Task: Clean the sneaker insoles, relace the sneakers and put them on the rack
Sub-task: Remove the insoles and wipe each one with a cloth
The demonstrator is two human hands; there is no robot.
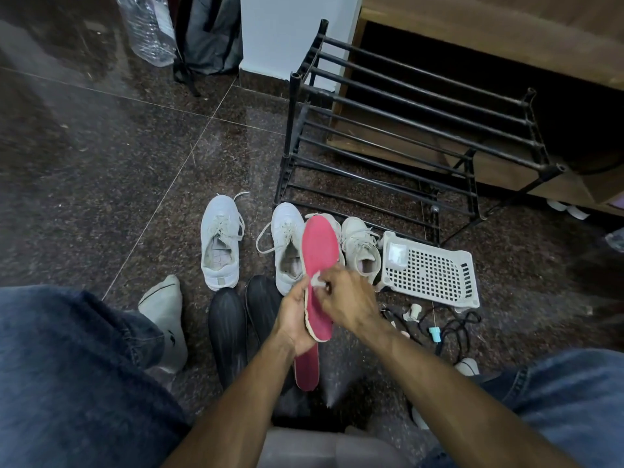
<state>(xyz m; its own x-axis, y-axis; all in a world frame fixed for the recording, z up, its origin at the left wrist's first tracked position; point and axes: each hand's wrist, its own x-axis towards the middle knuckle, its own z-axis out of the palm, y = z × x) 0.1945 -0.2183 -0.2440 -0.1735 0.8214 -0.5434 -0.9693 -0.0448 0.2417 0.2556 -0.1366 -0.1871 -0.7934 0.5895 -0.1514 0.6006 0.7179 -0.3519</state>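
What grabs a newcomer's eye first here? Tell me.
The pink insole, held upright mid-frame by the left hand while the right hand pinches a white wipe against it. Behind it, white sneakers line the dark floor before an empty black rack.

Dark speckled granite floor tiles (111, 157). Grey backpack (211, 38) leaning on white wall (280, 32), crinkled clear plastic bag (148, 28) just left of it. Pair of black ribbed rubber shoes (227, 336) in the foreground. Tangled black cable (454, 327) lower right, beside white perforated plastic basket (435, 270).
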